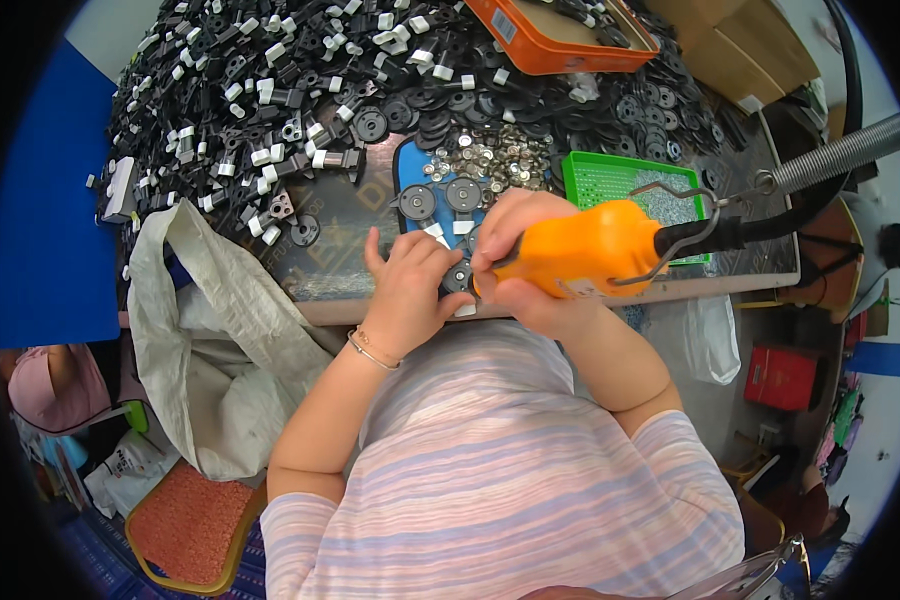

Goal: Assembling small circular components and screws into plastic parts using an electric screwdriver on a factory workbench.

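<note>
My right hand [525, 235] is wrapped round an orange electric screwdriver [590, 250], which lies nearly level. Its front end points left at a small black plastic part [457, 280] by the table's near edge; the tip is hidden by my fingers. My left hand [410, 275] grips that part between thumb and fingers; a white piece shows below it. Just beyond, on a blue mat [410, 163], lie black parts with round discs [463, 194] and white ends. Small shiny metal pieces [505, 158] are heaped at the mat's far end.
A huge pile of black and white parts [260, 100] covers the far left. Black discs [650, 115] spread at the far right, near an orange tray [545, 62]. A green basket [595, 180] holds small silvery pieces. A spring [840, 155] tethers the screwdriver; a white sack [210, 350] hangs left.
</note>
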Demonstrator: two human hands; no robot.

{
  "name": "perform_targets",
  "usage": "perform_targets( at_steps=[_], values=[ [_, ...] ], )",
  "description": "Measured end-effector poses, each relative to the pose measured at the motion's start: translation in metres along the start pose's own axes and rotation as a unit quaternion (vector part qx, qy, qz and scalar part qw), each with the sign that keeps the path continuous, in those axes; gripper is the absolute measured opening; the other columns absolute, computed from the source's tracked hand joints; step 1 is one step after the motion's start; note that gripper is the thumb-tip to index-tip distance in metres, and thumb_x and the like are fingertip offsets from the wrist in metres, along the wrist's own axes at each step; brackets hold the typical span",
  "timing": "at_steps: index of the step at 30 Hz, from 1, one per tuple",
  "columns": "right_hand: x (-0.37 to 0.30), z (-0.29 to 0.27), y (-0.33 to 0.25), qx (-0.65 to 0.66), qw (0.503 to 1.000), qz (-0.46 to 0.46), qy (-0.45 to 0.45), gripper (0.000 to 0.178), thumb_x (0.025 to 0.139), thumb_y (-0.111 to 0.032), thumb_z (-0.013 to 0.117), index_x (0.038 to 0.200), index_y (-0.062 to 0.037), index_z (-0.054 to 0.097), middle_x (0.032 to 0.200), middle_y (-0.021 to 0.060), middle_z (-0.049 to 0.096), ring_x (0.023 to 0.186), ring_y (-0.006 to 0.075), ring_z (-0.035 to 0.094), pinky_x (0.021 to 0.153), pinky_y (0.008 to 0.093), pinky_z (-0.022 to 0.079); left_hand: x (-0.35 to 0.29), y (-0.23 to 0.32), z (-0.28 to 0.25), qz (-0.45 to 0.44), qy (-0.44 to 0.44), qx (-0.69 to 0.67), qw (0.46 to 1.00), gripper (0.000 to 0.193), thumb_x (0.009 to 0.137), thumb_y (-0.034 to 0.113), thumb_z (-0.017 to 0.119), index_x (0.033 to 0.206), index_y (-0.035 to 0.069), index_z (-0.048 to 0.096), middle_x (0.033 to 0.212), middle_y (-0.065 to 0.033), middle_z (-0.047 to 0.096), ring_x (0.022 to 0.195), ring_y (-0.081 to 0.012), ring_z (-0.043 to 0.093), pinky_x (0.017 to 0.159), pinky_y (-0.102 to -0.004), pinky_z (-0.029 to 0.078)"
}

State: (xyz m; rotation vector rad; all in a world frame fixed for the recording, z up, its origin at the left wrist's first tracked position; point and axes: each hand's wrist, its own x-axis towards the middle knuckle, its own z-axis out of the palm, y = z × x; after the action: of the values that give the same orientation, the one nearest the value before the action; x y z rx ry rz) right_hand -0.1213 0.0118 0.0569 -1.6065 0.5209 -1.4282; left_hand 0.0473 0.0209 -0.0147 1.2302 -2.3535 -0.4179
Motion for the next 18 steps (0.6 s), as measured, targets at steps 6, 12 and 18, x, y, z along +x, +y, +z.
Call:
perform_targets(
  at_steps=[6, 12, 18],
  values=[
    [0.005, 0.005, -0.002, -0.022, 1.0, -0.002, -0.007, 0.022, 0.072, -0.01, 0.069, 0.089, -0.0039, 0.055, 0.083, 0.0088, 0.055, 0.076, 0.0163, 0.054, 0.062, 0.0242, 0.046, 0.0, 0.0, 0.002, -0.017, 0.002, -0.018, 1.0, 0.046, 0.059, 0.024, 0.079, 0.1, 0.011, 0.062, 0.097, -0.002, 0.056, 0.107, -0.0226, 0.048, 0.101, -0.0608, 0.015],
    [0.003, 0.008, 0.004, -0.012, 0.999, -0.009, -0.032, 0.028, 0.066, -0.003, 0.068, 0.091, -0.0039, 0.056, 0.084, 0.0059, 0.056, 0.076, 0.0205, 0.053, 0.066, 0.0315, 0.044, 0.001, 0.001, 0.0, -0.011, 0.022, -0.04, 0.999, 0.042, 0.061, 0.021, 0.078, 0.099, 0.013, 0.062, 0.096, -0.0013, 0.055, 0.105, -0.0224, 0.049, 0.101, -0.0606, 0.015],
    [0.003, 0.006, 0.012, 0.012, 1.0, -0.014, -0.022, 0.019, 0.073, -0.012, 0.07, 0.086, -0.0062, 0.057, 0.08, 0.005, 0.057, 0.076, 0.0169, 0.054, 0.064, 0.0267, 0.045, 0.001, 0.001, 0.002, -0.006, 0.027, -0.033, 0.999, 0.042, 0.06, 0.021, 0.079, 0.097, 0.013, 0.061, 0.094, -0.0011, 0.056, 0.105, -0.0224, 0.049, 0.102, -0.0602, 0.015]
  ],
)
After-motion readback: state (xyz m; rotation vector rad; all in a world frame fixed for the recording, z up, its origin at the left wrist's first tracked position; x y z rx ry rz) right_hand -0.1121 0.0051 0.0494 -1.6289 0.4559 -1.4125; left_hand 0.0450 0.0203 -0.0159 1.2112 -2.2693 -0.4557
